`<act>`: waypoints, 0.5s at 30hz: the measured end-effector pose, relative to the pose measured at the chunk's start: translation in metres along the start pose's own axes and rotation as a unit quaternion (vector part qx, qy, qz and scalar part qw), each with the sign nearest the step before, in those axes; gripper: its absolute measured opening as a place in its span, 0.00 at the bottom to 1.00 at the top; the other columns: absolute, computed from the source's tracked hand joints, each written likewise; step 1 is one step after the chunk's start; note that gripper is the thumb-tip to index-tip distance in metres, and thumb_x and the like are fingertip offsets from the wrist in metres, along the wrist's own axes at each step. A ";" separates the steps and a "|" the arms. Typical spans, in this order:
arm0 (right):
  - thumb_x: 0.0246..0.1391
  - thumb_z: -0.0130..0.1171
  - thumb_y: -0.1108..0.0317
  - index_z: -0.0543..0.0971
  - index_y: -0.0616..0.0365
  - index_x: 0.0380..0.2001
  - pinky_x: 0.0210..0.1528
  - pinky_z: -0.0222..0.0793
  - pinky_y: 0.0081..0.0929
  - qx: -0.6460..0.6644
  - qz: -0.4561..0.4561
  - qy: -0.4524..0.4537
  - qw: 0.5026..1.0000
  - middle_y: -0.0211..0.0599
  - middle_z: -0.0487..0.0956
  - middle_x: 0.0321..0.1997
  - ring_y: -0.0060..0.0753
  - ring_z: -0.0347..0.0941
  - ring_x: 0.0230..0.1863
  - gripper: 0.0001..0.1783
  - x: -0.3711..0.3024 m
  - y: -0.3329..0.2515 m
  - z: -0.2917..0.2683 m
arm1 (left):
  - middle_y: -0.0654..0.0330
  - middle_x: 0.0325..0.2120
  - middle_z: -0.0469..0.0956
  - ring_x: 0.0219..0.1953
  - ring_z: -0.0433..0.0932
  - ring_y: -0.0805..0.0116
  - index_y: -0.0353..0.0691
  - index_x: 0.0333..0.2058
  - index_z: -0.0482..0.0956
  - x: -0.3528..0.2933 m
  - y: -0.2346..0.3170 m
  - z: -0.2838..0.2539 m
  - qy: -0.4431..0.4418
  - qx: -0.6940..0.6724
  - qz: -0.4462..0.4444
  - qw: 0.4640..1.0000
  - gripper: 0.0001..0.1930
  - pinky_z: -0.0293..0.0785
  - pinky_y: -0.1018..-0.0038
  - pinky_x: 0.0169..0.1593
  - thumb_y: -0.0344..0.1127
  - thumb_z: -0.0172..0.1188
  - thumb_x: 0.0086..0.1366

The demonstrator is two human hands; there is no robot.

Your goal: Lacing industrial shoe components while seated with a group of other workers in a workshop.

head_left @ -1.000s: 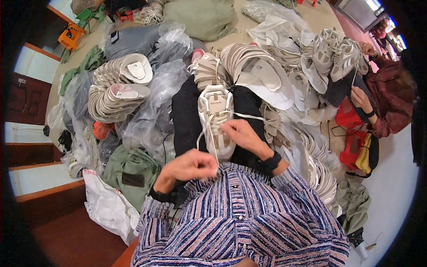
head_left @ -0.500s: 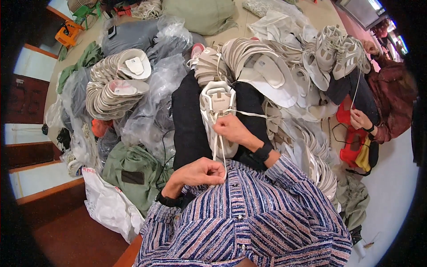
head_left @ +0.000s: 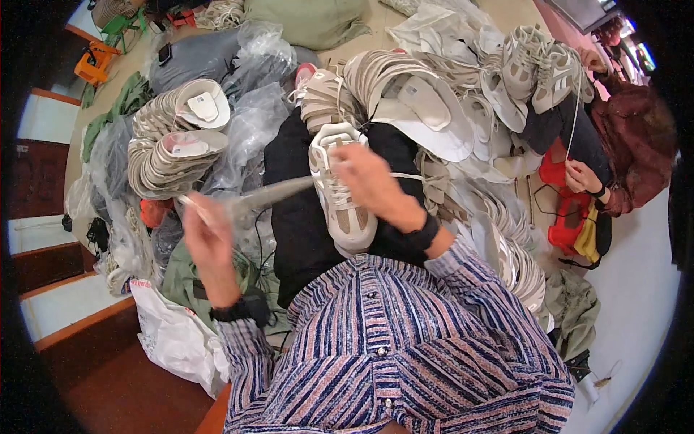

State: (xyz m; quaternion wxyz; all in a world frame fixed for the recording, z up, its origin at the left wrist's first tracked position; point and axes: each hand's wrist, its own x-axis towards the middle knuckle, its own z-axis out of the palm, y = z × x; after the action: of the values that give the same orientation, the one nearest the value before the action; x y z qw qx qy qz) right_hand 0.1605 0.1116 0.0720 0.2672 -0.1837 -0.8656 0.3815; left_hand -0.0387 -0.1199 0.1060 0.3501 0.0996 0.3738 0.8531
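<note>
A beige and white sneaker (head_left: 344, 210) lies between my black-trousered thighs, its sole-toe end toward me. My left hand (head_left: 208, 239) is raised out to the left, fingers closed on a white shoelace (head_left: 278, 192) that stretches, blurred, from the sneaker's eyelets. Over the upper part of the lacing sits my right hand (head_left: 372, 184), its fingers bent in and smeared by motion. What it pinches, if anything, is hidden. Another stretch of lace shows to the right, past that hand.
Nested stacks of sneaker uppers (head_left: 177, 163) lie at left, with more (head_left: 416, 101) ahead and at right. Plastic bags (head_left: 249, 137) and a green cloth bag (head_left: 191, 278) are at left. At right, a co-worker's hand (head_left: 584, 177) pulls a lace beside finished-looking sneakers (head_left: 553, 76).
My left hand has swung up and left from near my shirt, drawing the lace out sideways. My right hand has risen slightly along the sneaker toward its tongue.
</note>
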 end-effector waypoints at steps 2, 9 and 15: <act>0.50 0.54 0.69 0.69 0.63 0.41 0.38 0.67 0.36 -0.066 0.102 -0.058 0.991 0.48 0.73 0.36 0.49 0.71 0.37 0.15 -0.020 0.029 -0.019 | 0.59 0.34 0.75 0.34 0.76 0.72 0.32 0.41 0.69 0.044 0.011 -0.022 0.138 0.011 0.068 0.988 0.11 0.74 0.79 0.32 0.31 0.53 0.62; 0.46 0.55 0.70 0.74 0.61 0.25 0.32 0.65 0.36 -0.136 0.037 -0.125 0.982 0.44 0.73 0.24 0.48 0.70 0.29 0.05 -0.011 0.056 -0.074 | 0.61 0.31 0.78 0.31 0.76 0.74 0.32 0.38 0.75 0.028 -0.092 0.054 -0.014 0.552 0.032 0.833 0.10 0.72 0.77 0.34 0.27 0.56 0.56; 0.47 0.50 0.74 0.71 0.61 0.30 0.36 0.67 0.43 -0.156 -0.161 0.169 0.960 0.46 0.71 0.34 0.53 0.70 0.33 0.05 0.071 0.016 -0.077 | 0.53 0.26 0.74 0.29 0.75 0.55 0.36 0.31 0.77 0.024 -0.153 0.074 -0.197 0.680 0.122 0.696 0.07 0.71 0.66 0.34 0.30 0.57 0.54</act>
State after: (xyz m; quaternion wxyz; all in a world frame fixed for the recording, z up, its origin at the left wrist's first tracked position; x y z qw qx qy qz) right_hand 0.1526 0.2025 0.1268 0.4353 -0.1432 -0.8748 0.1576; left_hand 0.0560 0.0110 0.0475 0.1455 0.5212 0.7588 0.3626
